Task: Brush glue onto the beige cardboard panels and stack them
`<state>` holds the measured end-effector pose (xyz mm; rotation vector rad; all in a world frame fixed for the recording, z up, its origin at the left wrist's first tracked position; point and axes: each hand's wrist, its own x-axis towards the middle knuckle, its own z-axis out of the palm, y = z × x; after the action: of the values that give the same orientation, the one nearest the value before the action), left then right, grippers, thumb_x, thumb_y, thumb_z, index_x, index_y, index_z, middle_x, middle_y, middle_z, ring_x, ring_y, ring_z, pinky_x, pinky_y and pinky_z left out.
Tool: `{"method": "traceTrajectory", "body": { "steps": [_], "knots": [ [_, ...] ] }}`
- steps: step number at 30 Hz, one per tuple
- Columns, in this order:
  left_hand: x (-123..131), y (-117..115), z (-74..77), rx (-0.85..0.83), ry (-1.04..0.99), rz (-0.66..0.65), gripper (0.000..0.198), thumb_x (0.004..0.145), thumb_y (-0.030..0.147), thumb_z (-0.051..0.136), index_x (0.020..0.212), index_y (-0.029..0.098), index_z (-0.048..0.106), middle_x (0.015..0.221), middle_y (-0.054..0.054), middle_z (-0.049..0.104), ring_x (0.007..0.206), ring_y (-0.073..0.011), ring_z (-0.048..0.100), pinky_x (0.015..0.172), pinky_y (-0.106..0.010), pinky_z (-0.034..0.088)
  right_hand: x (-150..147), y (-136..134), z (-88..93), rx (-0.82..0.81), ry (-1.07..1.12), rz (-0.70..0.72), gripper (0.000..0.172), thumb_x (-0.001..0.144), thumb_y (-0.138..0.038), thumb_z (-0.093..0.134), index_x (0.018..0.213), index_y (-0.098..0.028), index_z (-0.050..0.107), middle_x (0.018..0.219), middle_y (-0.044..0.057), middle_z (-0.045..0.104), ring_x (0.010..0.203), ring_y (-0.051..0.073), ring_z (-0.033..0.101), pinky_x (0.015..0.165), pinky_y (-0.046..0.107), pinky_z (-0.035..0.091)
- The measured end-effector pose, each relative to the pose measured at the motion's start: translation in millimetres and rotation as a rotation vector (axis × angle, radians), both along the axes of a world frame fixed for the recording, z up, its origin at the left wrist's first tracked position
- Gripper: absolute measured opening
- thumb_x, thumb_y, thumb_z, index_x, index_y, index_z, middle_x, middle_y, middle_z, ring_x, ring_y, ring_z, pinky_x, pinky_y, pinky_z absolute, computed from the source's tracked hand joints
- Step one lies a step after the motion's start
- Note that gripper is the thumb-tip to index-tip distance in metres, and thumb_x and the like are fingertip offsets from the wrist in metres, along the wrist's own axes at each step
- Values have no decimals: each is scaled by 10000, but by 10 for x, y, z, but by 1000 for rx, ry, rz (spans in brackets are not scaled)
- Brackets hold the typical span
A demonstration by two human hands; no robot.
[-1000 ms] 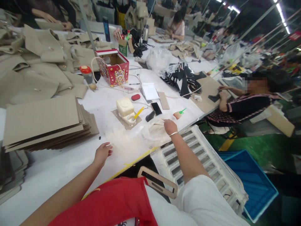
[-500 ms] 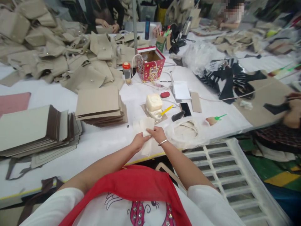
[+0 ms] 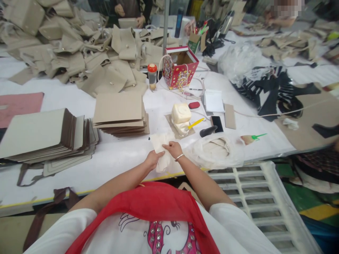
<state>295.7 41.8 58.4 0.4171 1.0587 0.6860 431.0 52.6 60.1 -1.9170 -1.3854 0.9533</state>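
Note:
A pale cream strip of thin material (image 3: 162, 163), cloth or paper, is held between both hands just above the front of the table. My left hand (image 3: 153, 159) is closed on its left edge with the thumb on top. My right hand (image 3: 173, 149), a silver bangle at the wrist, pinches the strip from the right, close to the left thumb. Just beyond the hands stands a cream-coloured tub (image 3: 181, 114) with a yellow-handled tool (image 3: 196, 123) resting in its pale contents. A clear plastic bag (image 3: 212, 150) holding off-white pieces lies beside my right hand.
Stacks of beige panels (image 3: 119, 110) and bound boards (image 3: 34, 132) stand left. A phone (image 3: 217, 124), a dark rounded object (image 3: 208, 131) and a green-tipped glue bottle (image 3: 250, 139) lie right. A red gift bag (image 3: 180, 68) and a jar (image 3: 152, 77) stand further back. A co-worker sits opposite.
The view has shifted, so the table's things appear further right. The cream strip has been turned and spread between my hands, which both still hold it.

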Motion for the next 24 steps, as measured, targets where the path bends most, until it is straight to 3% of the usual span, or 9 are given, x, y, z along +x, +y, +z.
{"method": "traceTrajectory", "body": {
  "steps": [4, 9, 12, 17, 21, 24],
  "knots": [
    [-17, 49, -86, -6, 24, 64, 257, 618, 128, 715, 861, 107, 635, 763, -101, 698, 709, -228, 657, 677, -339, 526, -6, 65, -102, -18, -132, 49, 530, 712, -580, 510, 413, -192, 309, 400, -55, 286, 450, 71, 299, 459, 231, 221],
    [-40, 107, -159, -10, 68, 144, 216, 638, 108, 690, 849, 108, 641, 801, -101, 700, 751, -232, 659, 700, -346, 530, 80, 75, -199, -93, 114, 200, 486, 773, -577, 405, 476, -192, 402, 441, -32, 425, 463, 81, 399, 477, 210, 298],
    [-50, 122, -176, -23, 71, 156, 216, 642, 103, 685, 852, 105, 636, 784, -104, 699, 751, -239, 661, 704, -364, 531, 106, 84, -247, -77, 143, 153, 482, 696, -604, 490, 474, -195, 367, 436, -55, 383, 452, 71, 356, 457, 204, 272],
    [-70, 132, -189, -9, 84, 174, 220, 643, 113, 689, 857, 111, 636, 814, -107, 697, 784, -251, 657, 733, -383, 526, 154, 147, -306, -26, 5, 57, 560, 651, -639, 528, 452, -200, 243, 434, -75, 207, 458, 63, 224, 445, 222, 190],
    [-123, 129, -190, 0, 103, 196, 283, 649, 136, 694, 924, 130, 628, 864, -102, 693, 824, -246, 651, 764, -376, 518, 230, 195, -304, -15, -89, 114, 571, 718, -644, 460, 424, -197, 262, 420, -62, 227, 460, 72, 253, 464, 232, 210],
    [-157, 108, -128, -26, -44, 118, 362, 641, 161, 712, 988, 130, 613, 897, -105, 689, 843, -246, 646, 779, -385, 514, 249, 212, -279, -39, -129, 164, 565, 771, -617, 415, 415, -188, 321, 408, -50, 292, 453, 74, 307, 465, 224, 232]
  ]
}}
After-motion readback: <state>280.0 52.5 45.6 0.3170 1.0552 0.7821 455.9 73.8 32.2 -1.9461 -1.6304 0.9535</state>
